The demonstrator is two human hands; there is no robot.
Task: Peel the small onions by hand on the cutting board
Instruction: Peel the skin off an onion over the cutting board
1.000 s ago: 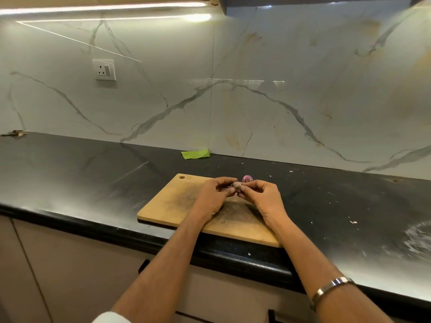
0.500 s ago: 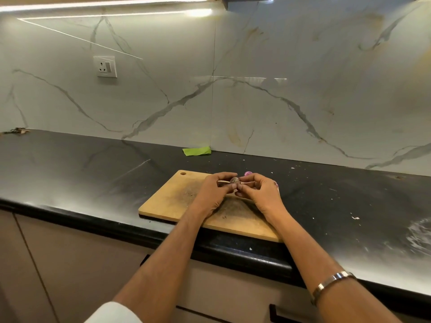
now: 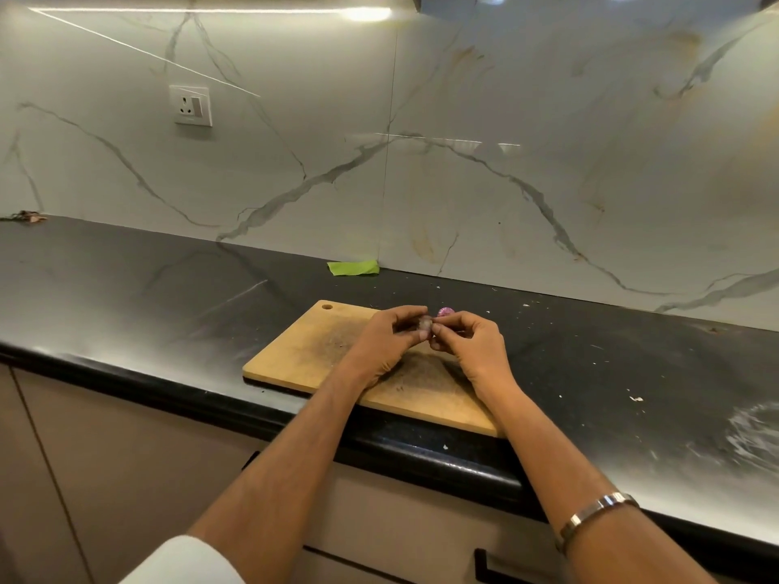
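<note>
Your left hand [image 3: 385,341] and right hand [image 3: 470,345] both pinch one small onion [image 3: 424,324] between curled fingertips above the wooden cutting board [image 3: 303,351], a purple peeled onion [image 3: 445,311] just behind them.

text: none legible | labels: none | brands: none | numbers: none | signs: none
</note>
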